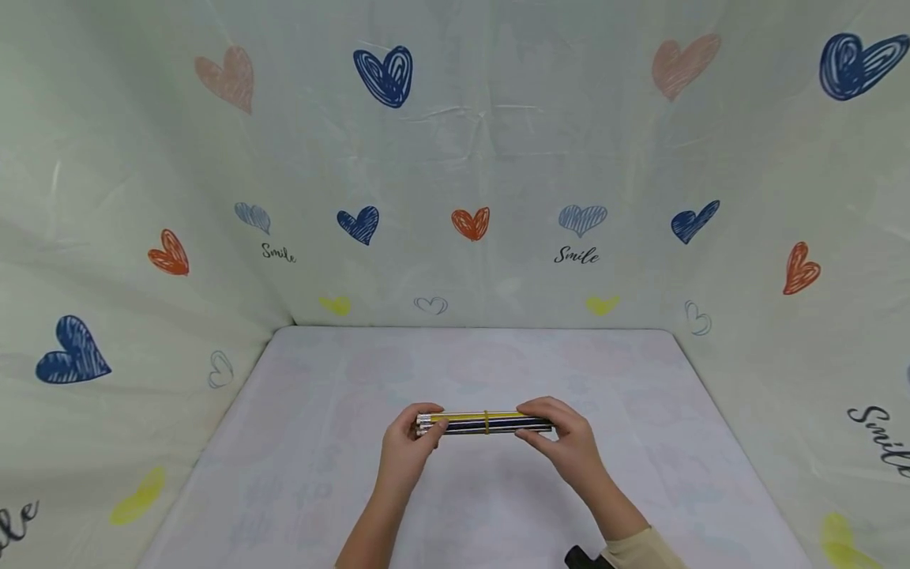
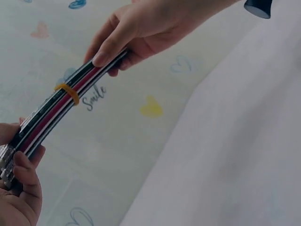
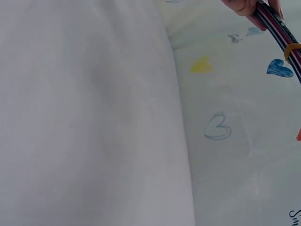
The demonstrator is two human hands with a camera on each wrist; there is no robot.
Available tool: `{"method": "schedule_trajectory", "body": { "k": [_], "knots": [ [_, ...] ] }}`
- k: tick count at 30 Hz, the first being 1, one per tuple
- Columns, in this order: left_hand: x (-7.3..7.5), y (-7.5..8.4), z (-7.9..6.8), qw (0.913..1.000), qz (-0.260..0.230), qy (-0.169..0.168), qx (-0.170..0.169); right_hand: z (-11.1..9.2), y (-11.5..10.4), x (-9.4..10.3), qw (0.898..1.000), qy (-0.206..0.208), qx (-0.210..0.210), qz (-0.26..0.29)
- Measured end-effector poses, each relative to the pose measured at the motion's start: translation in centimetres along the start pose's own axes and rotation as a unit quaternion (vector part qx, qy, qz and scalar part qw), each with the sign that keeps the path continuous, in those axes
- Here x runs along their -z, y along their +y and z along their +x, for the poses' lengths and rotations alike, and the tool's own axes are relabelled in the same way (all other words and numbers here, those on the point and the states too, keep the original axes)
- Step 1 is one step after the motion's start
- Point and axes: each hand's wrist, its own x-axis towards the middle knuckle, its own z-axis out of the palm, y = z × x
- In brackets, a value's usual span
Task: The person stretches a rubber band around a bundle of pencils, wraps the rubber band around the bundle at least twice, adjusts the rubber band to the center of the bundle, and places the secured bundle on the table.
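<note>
Both hands hold up a bundle of pencils (image 1: 462, 425), level across the head view and above the table. A yellow rubber band (image 1: 486, 423) circles its middle. My left hand (image 1: 405, 449) grips the left end, where silvery pencil tips poke out. Thumb and fingers of my right hand (image 1: 574, 449) pinch the opposite end. In the left wrist view the bundle (image 2: 44, 117) shows dark, magenta and striped barrels; from the head, yellow and dark ones show. The right wrist view catches only part of the bundle (image 3: 277, 30), cut off by the right edge.
A white-covered table (image 1: 483, 363) lies below the hands. Behind and beside it hangs a pale curtain (image 1: 512, 158) printed with hearts and the word Smile. A black cylindrical object (image 1: 584, 558) is by the right sleeve at the bottom edge.
</note>
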Motion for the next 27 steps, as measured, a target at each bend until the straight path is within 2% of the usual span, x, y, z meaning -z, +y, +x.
{"method": "schedule_trajectory", "body": {
  "k": [4,7,15,20,23,27],
  "knots": [
    [-0.3,-0.3,0.5,0.9994,-0.004,0.035,0.007,-0.1,-0.1,-0.6,0.999,0.025,0.029,0.012],
    [-0.5,-0.4,0.7,0.9984,-0.007,0.056,0.006,-0.3,0.3,-1.1,0.998,0.044,0.036,0.015],
    [-1.7,-1.5,1.0,0.9936,0.033,0.106,-0.021,0.0,1.1,-2.4,0.997,0.076,0.02,0.024],
    [-2.9,-1.7,1.1,0.9895,0.033,0.138,-0.028,0.2,0.9,-3.4,0.996,0.09,-0.014,-0.024],
    [-3.4,-2.0,1.6,0.9911,0.021,0.127,-0.032,0.4,1.0,-3.6,0.994,0.091,-0.051,-0.036],
    [-3.3,-2.7,2.5,0.9972,-0.001,0.071,-0.025,0.5,2.0,-3.2,0.988,0.064,-0.144,0.004]
  ]
}}
